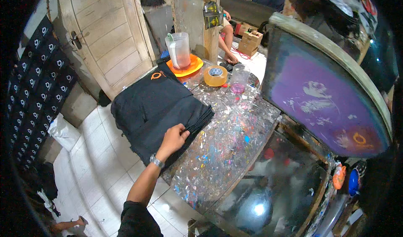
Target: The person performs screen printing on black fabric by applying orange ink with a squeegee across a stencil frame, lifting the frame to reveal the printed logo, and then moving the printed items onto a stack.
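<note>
My left hand (174,138), with a watch on the wrist, reaches in from the lower edge. Its thumb and fingers pinch the near right edge of a stack of black fabric pieces (147,100), where several layers fan out. An orange print shows at the far end of the stack. The stack lies on the left part of a paint-spattered table (210,157) and overhangs its left edge. My right hand is out of view.
A raised screen-printing frame (302,90) with purple mesh stands right, above a dark glossy panel (273,182). Behind the fabric are an orange dish (193,65) holding a plastic jug (179,50), a tape roll (215,76) and a clear cup (239,79). Another person's legs (227,42) show beyond.
</note>
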